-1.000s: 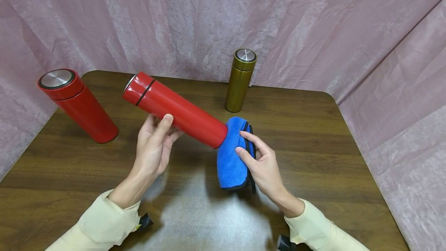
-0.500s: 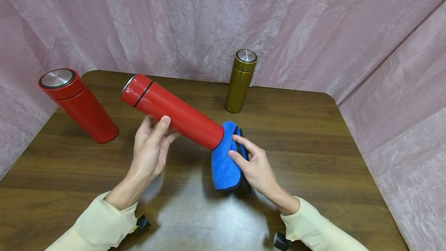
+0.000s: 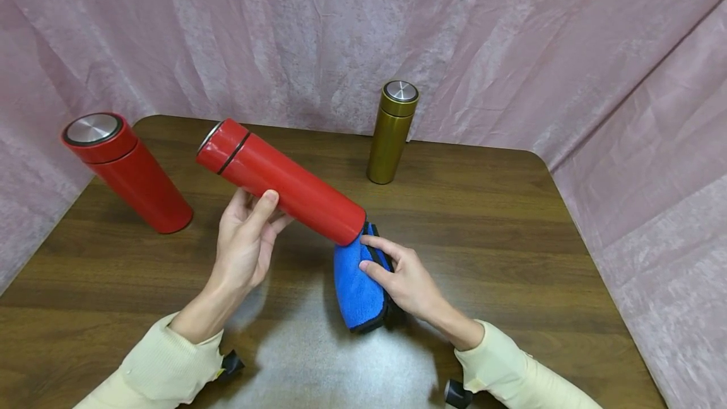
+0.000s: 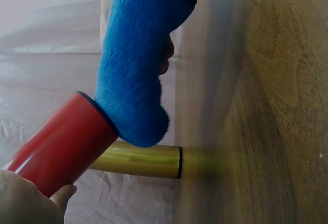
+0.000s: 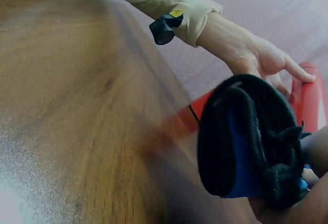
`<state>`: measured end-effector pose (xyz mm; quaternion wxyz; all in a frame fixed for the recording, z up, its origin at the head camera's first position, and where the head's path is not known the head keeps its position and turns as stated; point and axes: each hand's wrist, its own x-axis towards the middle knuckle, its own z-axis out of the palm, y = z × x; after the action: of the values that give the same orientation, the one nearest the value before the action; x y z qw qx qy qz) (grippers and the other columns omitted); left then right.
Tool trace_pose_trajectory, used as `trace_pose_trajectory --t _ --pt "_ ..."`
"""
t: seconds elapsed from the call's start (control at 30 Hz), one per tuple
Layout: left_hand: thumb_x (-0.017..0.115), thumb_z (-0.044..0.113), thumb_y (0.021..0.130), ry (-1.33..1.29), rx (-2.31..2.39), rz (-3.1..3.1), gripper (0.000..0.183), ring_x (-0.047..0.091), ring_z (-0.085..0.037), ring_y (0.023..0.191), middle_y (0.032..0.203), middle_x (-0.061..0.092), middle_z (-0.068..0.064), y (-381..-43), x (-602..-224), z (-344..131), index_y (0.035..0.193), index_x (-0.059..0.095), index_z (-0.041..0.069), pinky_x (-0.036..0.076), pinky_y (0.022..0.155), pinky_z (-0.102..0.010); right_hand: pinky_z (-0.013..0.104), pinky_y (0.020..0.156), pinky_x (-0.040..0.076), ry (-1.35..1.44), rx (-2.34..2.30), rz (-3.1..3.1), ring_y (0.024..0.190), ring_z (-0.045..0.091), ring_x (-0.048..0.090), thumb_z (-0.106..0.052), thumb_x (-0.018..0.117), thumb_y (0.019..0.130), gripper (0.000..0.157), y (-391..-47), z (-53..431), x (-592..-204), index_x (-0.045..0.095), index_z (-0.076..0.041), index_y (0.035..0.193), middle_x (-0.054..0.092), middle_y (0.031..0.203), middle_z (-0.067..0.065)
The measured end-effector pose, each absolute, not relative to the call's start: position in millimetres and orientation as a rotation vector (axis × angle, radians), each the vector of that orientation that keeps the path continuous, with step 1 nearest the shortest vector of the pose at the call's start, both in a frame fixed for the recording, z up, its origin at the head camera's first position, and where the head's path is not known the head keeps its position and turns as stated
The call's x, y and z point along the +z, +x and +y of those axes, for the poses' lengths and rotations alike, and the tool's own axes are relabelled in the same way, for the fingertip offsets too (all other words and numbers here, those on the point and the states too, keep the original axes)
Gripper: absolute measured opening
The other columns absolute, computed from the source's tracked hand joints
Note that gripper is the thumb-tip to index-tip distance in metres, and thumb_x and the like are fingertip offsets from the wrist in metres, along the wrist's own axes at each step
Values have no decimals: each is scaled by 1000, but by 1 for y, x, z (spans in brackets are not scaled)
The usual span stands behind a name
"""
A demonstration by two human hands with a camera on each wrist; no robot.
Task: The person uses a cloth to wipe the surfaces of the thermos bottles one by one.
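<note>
Table [image 3: 511,226], three bottles [image 3: 289,185] (two red), one cloth [image 3: 358,289]

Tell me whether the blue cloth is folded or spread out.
Folded: pinched by the right hand, the blue cloth shows layers doubled over one another in the right wrist view.

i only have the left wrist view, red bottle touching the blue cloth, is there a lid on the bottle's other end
Observer: Yes, the head view shows a lid at the upper end of the tilted bottle.
Operator: any other red bottle around
Observer: Yes, a second red bottle stands on the table, over to the left.
Operator: and the cloth, is it folded, can't see its end
Observer: Yes, the right wrist view shows folded layers at that end.
</note>
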<state>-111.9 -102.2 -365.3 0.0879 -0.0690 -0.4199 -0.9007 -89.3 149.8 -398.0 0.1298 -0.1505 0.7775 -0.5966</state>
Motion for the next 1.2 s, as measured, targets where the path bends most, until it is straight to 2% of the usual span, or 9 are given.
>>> trace_pose_trajectory --t 0.17,0.27,0.43,0.63,0.9,1.1,1.2 --pt "56 -3 104 -201 -2659 -1305 38 65 -19 105 125 58 -10 -111 -365 -102 140 49 3 59 93 -39 33 88 57 -529 -1523 2329 101 19 67 -16 67 102 40 -91 154 -398 62 -7 141 65 134 14" --pt "56 -3 104 -208 -2642 -1334 37 66 -20 107 126 58 -11 -110 -364 -104 140 49 3 60 92 -39 36 89 57 -536 -1475 2312 102 17 67 -20 67 103 38 -91 158 -397 64 -13 140 65 135 11" --pt "56 -3 104 -233 -2622 -1353 36 67 -20 106 125 58 -13 -110 -360 -110 139 50 1 60 90 -38 41 95 55 -542 -1461 2268 113 20 64 -23 68 101 36 -91 165 -394 67 -19 137 63 138 7" --pt "60 -4 102 -161 -2558 -1419 37 68 -20 102 123 61 -11 -111 -356 -120 137 53 3 62 84 -33 40 98 53 -572 -1416 2258 122 21 60 -23 69 100 35 -92 173 -393 69 -21 136 62 140 5" --pt "68 -4 97 -66 -2466 -1535 46 65 -20 109 128 61 -11 -122 -350 -136 141 55 5 61 84 -28 44 99 53 -513 -1362 2281 126 25 57 -28 69 101 34 -94 193 -392 69 -25 135 60 143 7" --pt "74 0 93 41 -2366 -1622 44 65 -18 104 120 65 -8 -132 -348 -148 134 61 9 59 76 -23 42 92 57 -355 -1451 2198 122 30 60 -29 69 102 37 -96 213 -391 67 -23 138 53 150 13" --pt "76 0 91 72 -2307 -1653 44 64 -19 105 118 66 -7 -137 -348 -153 131 62 9 57 82 -23 44 90 59 -273 -1515 2138 118 32 63 -29 69 102 40 -96 222 -388 65 -19 140 50 151 17"
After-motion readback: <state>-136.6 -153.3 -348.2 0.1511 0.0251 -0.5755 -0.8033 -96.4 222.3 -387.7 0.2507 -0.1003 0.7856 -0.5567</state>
